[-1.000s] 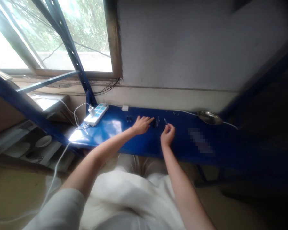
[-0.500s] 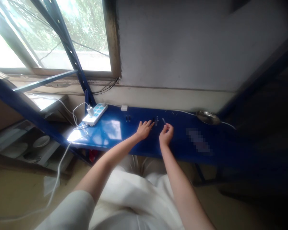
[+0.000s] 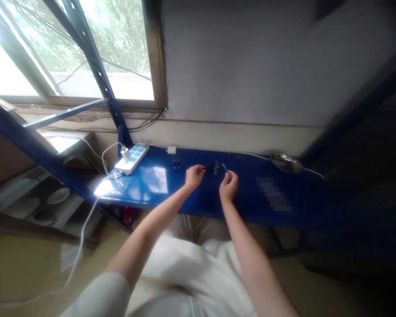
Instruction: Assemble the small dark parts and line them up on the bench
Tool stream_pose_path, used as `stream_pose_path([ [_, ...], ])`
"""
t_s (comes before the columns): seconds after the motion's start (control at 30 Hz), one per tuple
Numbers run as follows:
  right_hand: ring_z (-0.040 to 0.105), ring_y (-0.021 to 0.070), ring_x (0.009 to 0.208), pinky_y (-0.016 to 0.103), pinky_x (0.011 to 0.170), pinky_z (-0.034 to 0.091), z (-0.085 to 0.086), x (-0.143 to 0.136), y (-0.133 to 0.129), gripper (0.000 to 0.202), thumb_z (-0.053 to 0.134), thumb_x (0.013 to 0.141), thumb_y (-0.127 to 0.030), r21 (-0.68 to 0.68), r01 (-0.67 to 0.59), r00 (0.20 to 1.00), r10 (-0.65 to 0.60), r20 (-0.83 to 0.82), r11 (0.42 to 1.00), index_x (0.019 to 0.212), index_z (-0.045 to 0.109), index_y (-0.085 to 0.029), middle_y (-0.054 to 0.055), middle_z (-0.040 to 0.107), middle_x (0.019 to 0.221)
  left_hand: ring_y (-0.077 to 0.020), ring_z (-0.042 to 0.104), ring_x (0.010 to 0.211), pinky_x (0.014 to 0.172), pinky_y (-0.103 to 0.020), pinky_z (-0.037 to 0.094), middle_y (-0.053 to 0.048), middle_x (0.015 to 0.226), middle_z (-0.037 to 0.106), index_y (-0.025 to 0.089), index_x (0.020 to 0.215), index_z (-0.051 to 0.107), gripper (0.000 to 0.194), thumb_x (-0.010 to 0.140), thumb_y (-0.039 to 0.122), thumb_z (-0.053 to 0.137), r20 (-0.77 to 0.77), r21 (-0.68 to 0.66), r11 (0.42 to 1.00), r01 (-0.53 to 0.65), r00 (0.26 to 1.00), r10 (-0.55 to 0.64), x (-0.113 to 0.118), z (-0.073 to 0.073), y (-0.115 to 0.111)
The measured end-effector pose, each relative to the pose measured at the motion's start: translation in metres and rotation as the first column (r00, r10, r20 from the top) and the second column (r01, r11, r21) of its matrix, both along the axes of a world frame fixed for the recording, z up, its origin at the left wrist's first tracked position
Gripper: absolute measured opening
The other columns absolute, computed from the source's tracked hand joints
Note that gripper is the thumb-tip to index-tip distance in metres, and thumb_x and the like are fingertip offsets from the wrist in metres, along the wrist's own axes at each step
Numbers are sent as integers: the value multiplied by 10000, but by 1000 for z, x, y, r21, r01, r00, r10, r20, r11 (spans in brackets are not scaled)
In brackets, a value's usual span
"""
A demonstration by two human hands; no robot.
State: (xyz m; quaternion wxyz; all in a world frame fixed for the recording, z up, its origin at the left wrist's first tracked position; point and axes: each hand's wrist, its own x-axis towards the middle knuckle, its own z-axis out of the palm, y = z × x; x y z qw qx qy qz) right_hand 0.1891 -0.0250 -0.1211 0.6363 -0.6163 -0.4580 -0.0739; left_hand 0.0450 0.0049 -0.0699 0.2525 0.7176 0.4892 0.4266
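Observation:
Over the blue table [image 3: 171, 193], my left hand [image 3: 194, 175] is pinched on a tiny dark piece [image 3: 204, 168] whose kind I cannot make out. My right hand [image 3: 229, 184] grips a small, clear, narrow piece [image 3: 225, 167] that points up and away from its fingertips. Between the hands lie several small clear pieces [image 3: 216, 167], with a dark little heap [image 3: 210, 168] beside them. Left of my left hand, two small black cylinders [image 3: 177, 164] stand or lie side by side.
A white power strip [image 3: 132, 159] with a plugged-in charger sits at the table's left end. A white adapter [image 3: 171, 150] rests near the back edge. At the back right is a shiny metal dish [image 3: 286, 162]; tiny bits [image 3: 240, 157] lie left of it.
My left hand has drawn back slightly to the left from the dark heap, its spread fingers now closed in a pinch on a tiny dark piece. My right hand has hardly moved.

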Motion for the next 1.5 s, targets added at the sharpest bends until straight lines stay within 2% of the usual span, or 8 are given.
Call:
stream_pose_path([
  [0.07, 584, 185, 844, 358, 797, 458, 3, -3, -1, 305, 337, 888, -355, 16, -64, 997, 63, 50, 998, 963, 542, -143, 124, 603, 897, -154, 581, 732, 701, -276, 449, -70, 821, 663, 142, 906, 654, 193, 763, 242, 572, 211, -63, 997, -32, 976, 45, -6, 8, -3],
  [0.13, 583, 183, 868, 354, 807, 461, 8, -9, -3, 290, 333, 892, -337, 29, -146, 985, 143, 96, 989, 959, 545, -151, 118, 606, 900, -149, 582, 731, 690, -267, 458, -72, 808, 661, 138, 890, 658, 210, 744, 277, 601, 334, -90, 996, -29, 941, 57, -12, 16, -7],
  [0.47, 602, 165, 845, 324, 765, 486, 34, -42, -11, 260, 349, 890, -337, 25, -364, 930, 362, 61, 931, 964, 541, -177, 95, 618, 914, -156, 616, 788, 734, -276, 469, -89, 838, 673, 122, 903, 641, 315, 677, 338, 677, 575, -212, 973, 90, 817, 50, -36, 34, -18],
  [0.7, 594, 147, 727, 282, 664, 485, 48, -44, -13, 289, 387, 873, -411, -13, -502, 862, 499, -88, 865, 919, 551, -177, 46, 608, 763, -121, 579, 659, 653, -255, 456, -77, 770, 676, 117, 899, 650, 358, 668, 388, 681, 539, -279, 950, 142, 841, 33, -57, 45, -21],
  [0.87, 568, 134, 674, 264, 631, 468, 60, -40, -12, 311, 398, 865, -443, -53, -572, 819, 568, -73, 818, 898, 563, -182, 16, 576, 696, -109, 567, 619, 588, -232, 420, -72, 760, 675, 117, 879, 658, 380, 645, 414, 694, 524, -312, 927, 207, 852, -13, -68, 43, -16],
  [1.17, 566, 136, 665, 269, 641, 458, 74, -32, -10, 292, 407, 867, -420, -106, -582, 808, 588, 32, 806, 892, 579, -186, 17, 588, 700, -100, 561, 598, 606, -243, 431, -71, 738, 673, 111, 860, 658, 375, 632, 404, 708, 548, -302, 925, 233, 836, -31, -68, 44, -15],
  [1.33, 585, 140, 679, 280, 654, 472, 75, -39, -10, 285, 404, 865, -415, -118, -632, 770, 637, 13, 766, 947, 556, -189, 22, 596, 716, -120, 586, 627, 648, -268, 456, -73, 711, 669, 101, 829, 654, 352, 614, 369, 733, 542, -293, 908, 299, 834, -99, -61, 50, -21],
  [1.5, 588, 143, 676, 288, 643, 474, 72, -45, -11, 299, 395, 868, -401, -109, -619, 783, 622, -2, 778, 1008, 542, -181, 29, 599, 721, -121, 584, 613, 649, -276, 467, -72, 692, 664, 99, 807, 645, 348, 613, 373, 735, 530, -275, 914, 297, 841, -114, -55, 55, -26],
])
